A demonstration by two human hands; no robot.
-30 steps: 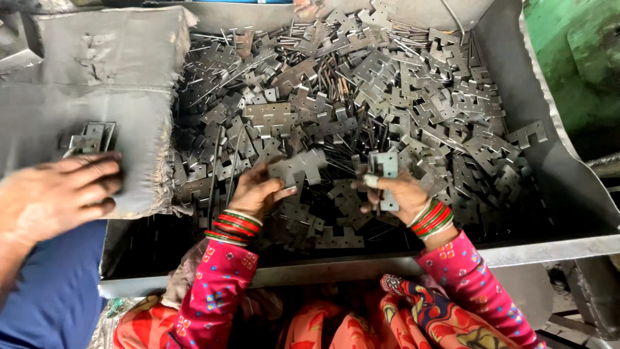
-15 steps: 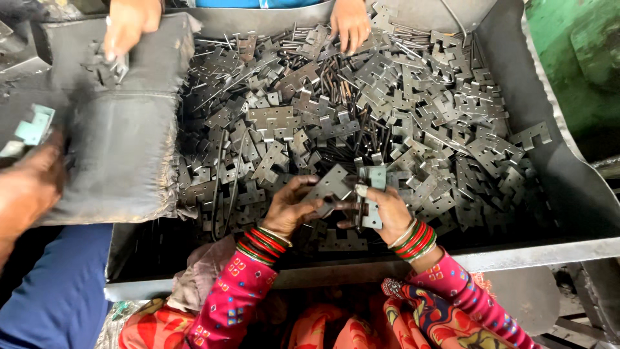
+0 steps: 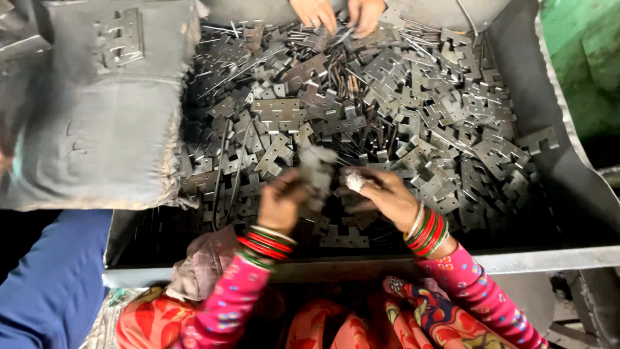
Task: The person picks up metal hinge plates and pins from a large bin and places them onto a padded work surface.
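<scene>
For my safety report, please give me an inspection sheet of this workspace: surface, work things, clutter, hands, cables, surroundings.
Surface: metal tray, dark, with raised sides.
Work things: flat metal plates heaped in the tray, thin rods mixed among them.
Clutter: grey sack at the left edge, a few plates on top of it.
Hands: left hand and right hand are over the near part of the heap, each on a blurred plate; whether gripped, cannot tell. Another person's hands reach into the far side.
Cables: nothing seen.
Surroundings: blue sleeve at lower left, green surface at upper right.
</scene>
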